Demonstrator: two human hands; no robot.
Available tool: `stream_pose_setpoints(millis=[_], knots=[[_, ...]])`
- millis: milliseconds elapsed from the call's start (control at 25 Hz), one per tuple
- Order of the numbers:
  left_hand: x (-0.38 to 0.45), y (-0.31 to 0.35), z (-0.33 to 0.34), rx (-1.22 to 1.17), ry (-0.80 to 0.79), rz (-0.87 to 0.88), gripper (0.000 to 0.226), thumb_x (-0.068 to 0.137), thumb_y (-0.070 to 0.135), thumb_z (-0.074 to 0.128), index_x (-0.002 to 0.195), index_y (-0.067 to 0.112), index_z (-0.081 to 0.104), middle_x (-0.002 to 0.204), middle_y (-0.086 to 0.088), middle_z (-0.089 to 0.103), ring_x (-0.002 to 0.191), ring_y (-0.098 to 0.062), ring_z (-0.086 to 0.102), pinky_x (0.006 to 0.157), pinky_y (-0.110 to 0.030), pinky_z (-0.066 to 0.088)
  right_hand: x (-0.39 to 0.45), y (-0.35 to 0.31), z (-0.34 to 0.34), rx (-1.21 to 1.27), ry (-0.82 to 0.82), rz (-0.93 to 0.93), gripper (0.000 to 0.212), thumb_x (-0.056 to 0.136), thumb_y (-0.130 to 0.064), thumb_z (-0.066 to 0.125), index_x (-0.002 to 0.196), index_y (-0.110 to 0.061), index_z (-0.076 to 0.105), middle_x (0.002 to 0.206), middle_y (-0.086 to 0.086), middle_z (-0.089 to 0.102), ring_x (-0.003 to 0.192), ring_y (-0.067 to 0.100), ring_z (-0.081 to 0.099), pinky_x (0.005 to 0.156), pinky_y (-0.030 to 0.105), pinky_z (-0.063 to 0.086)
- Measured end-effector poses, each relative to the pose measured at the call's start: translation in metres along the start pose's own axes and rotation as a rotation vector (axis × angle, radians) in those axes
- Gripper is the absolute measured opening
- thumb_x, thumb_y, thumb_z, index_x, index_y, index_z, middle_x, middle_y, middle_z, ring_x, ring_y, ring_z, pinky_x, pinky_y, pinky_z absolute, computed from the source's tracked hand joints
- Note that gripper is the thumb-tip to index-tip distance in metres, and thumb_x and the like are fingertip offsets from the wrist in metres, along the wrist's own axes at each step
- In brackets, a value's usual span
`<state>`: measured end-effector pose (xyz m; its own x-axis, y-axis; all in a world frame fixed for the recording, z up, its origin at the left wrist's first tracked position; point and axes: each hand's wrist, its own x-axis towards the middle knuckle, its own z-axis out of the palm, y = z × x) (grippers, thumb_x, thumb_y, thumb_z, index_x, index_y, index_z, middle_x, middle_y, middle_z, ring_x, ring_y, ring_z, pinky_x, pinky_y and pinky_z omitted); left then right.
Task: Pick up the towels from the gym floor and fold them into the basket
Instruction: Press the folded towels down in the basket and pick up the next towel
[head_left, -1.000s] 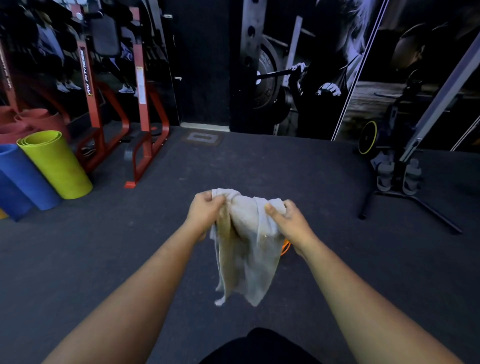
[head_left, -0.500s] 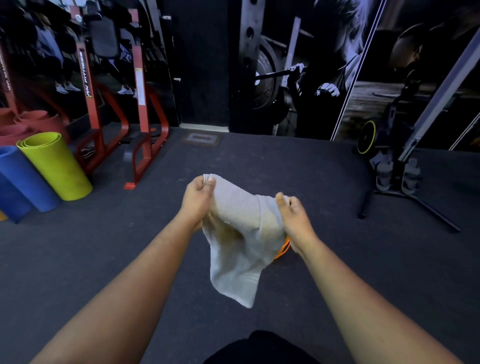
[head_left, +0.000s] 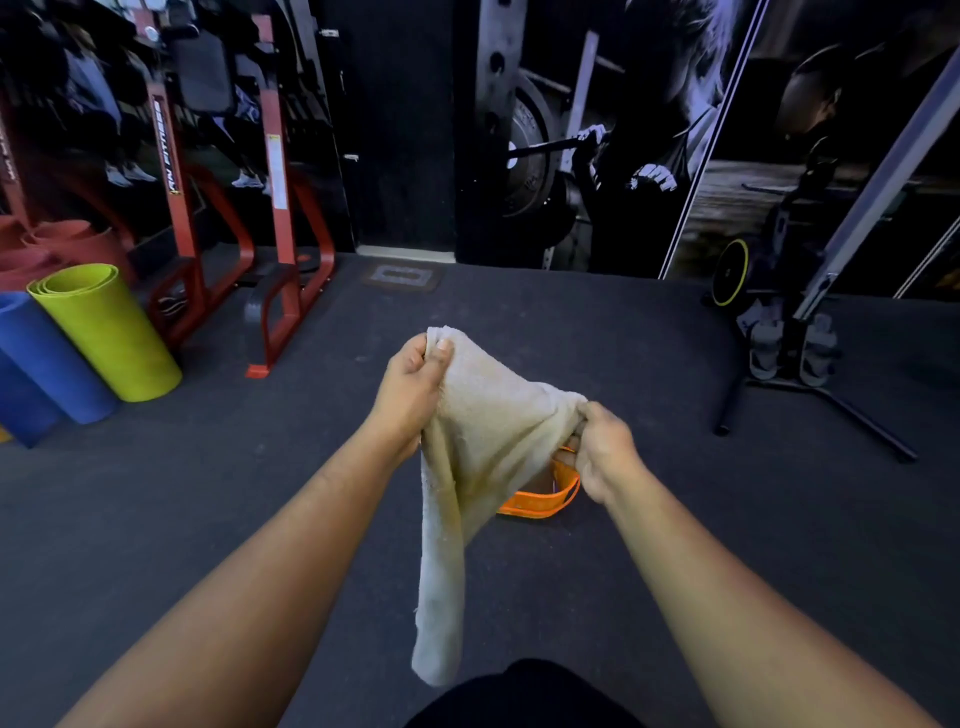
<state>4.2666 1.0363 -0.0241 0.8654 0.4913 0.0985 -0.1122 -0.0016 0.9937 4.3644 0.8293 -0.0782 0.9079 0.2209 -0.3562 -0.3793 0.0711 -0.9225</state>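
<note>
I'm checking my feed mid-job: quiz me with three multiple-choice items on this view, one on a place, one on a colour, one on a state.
1. Where does the orange basket show?
A. On the floor behind the towel
B. On a shelf
C. In the left hand

2. What colour is the rolled mat nearest the red rack?
A. Black
B. Yellow-green
C. White

3. How is the towel held?
A. Lying flat on the floor
B. Draped over one arm
C. Pinched by both hands

Answers: 1 A, its rim peeks out below the right hand. 2 B, the yellow-green mat stands beside it. 3 C, the left hand and the right hand each grip it.
</note>
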Motion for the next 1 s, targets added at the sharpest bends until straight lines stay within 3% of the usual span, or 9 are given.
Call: stream_pose_setpoints(millis=[160,280,360,440,520,680,760,840,1000], knots=[[0.005,-0.011,-0.004,0.086,0.111,-0.037,0.036,0.105,0.035,0.055,0.107,0.0,0.062,0.093,-0.016,0.069,0.086,-0.023,0.065,0.078,-0.042,0.055,-0.009,-0.012,-0.004,0.091,0.059,-0.081,0.03,0.106,-0.036,0.052,0.096,-0.011,0.066,0.102,0.007,0.075,0.095,0.025,0.07,0.081,0.036,0.056],[0.011,-0.005,-0.005,-0.064,0.124,-0.14,0.038,0.104,0.04,0.056,0.108,0.003,0.065,0.099,-0.011,0.075,0.096,-0.028,0.071,0.084,-0.044,0.059,-0.014,-0.022,-0.016,-0.134,-0.436,0.102,0.075,0.086,-0.076,0.055,0.116,-0.009,0.068,0.112,0.007,0.075,0.102,0.021,0.071,0.091,0.039,0.055],[0.016,0.004,-0.015,-0.306,0.07,-0.179,0.039,0.103,0.043,0.059,0.115,0.007,0.067,0.11,-0.014,0.076,0.106,-0.028,0.073,0.091,-0.045,0.059,-0.016,-0.018,-0.022,-0.401,-0.655,0.022,0.044,0.091,-0.048,0.069,0.11,-0.009,0.069,0.097,0.001,0.075,0.087,0.012,0.069,0.082,0.032,0.052],[0.02,-0.003,-0.033,-0.208,-0.111,-0.168,0.044,0.097,0.046,0.066,0.121,0.009,0.066,0.117,-0.013,0.075,0.112,-0.027,0.071,0.098,-0.046,0.057,-0.01,-0.018,-0.023,-0.22,-0.538,-0.067,0.018,0.1,-0.017,0.062,0.115,-0.008,0.067,0.095,0.002,0.077,0.084,0.013,0.07,0.075,0.028,0.056],[0.01,-0.017,-0.041,0.189,-0.283,-0.222,0.033,0.095,0.037,0.073,0.114,0.01,0.071,0.111,-0.008,0.077,0.108,-0.025,0.073,0.101,-0.049,0.055,-0.001,-0.025,-0.025,-0.061,-0.33,-0.124,0.02,0.103,-0.016,0.058,0.118,-0.006,0.066,0.1,0.009,0.077,0.091,0.023,0.07,0.076,0.034,0.059],[0.024,-0.012,-0.037,0.029,-0.05,-0.148,0.024,0.098,0.029,0.069,0.107,0.007,0.073,0.097,-0.006,0.078,0.09,-0.024,0.072,0.077,-0.04,0.058,0.004,-0.039,-0.012,-0.11,-0.189,-0.363,0.018,0.105,-0.015,0.056,0.112,-0.006,0.069,0.11,0.013,0.075,0.099,0.023,0.07,0.086,0.037,0.056],[0.031,-0.003,-0.03,-0.037,-0.094,-0.186,0.031,0.098,0.035,0.069,0.111,0.008,0.073,0.102,-0.007,0.078,0.091,-0.023,0.074,0.08,-0.039,0.06,0.002,-0.047,-0.007,0.028,-0.187,-0.398,0.02,0.105,-0.015,0.054,0.115,-0.006,0.07,0.117,0.016,0.074,0.104,0.023,0.071,0.092,0.036,0.058],[0.026,-0.014,-0.025,0.182,-0.161,-0.295,0.03,0.098,0.037,0.069,0.105,0.009,0.075,0.096,-0.004,0.079,0.091,-0.022,0.074,0.084,-0.037,0.06,0.006,-0.055,-0.005,0.023,-0.142,-0.387,0.025,0.106,-0.018,0.053,0.118,-0.003,0.07,0.116,0.016,0.074,0.108,0.027,0.071,0.098,0.042,0.057],[0.034,-0.007,-0.023,0.071,0.022,-0.26,0.027,0.1,0.037,0.066,0.1,0.012,0.073,0.093,-0.005,0.079,0.087,-0.023,0.074,0.078,-0.038,0.059,0.004,-0.057,-0.019,0.037,-0.375,-0.266,0.027,0.102,-0.021,0.059,0.125,-0.009,0.065,0.12,0.006,0.075,0.12,0.028,0.067,0.088,0.034,0.059]])
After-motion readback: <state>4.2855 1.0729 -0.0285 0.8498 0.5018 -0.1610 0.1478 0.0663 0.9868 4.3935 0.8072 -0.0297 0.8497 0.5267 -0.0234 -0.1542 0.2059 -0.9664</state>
